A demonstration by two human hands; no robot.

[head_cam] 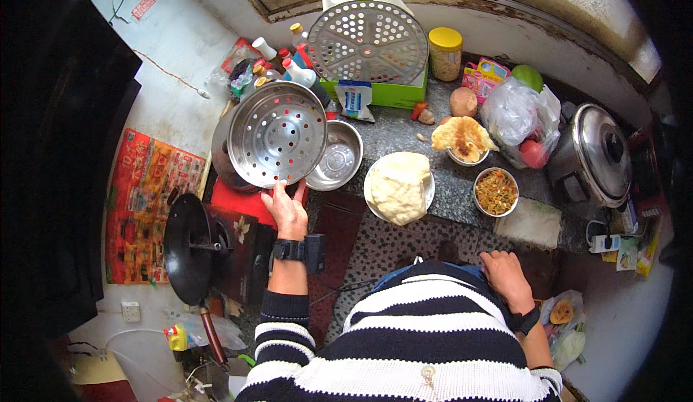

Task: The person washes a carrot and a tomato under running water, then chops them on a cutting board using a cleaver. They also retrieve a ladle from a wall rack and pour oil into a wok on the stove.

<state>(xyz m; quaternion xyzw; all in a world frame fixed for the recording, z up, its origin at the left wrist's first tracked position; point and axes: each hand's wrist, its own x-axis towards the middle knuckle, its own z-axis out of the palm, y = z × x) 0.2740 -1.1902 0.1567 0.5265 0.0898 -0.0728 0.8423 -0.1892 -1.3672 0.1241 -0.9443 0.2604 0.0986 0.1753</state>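
Observation:
My left hand [287, 211] grips the near rim of a round stainless-steel steamer basket [279, 137] with a perforated base. The basket leans at a tilt over the counter's left side, partly covering a steel basin [340, 155] and a larger metal pot [227, 147] behind it. Down by my right hip hangs my right hand [507, 277], fingers loosely bent and nothing visible in it. On the counter in front of me, a white plate [431, 199] bears a stack of pale flatbreads [399, 188]. To its right stands a bowl of shredded cooked food [496, 192].
A browned flatbread [464, 138] tops another bowl. At the back a perforated steamer plate [368, 42] leans upright beside a yellow-lidded jar [445, 53]. An electric cooker [601, 153] stands right; bottles [298, 72] crowd the back left. A black wok [188, 250] is tilted on its side at left.

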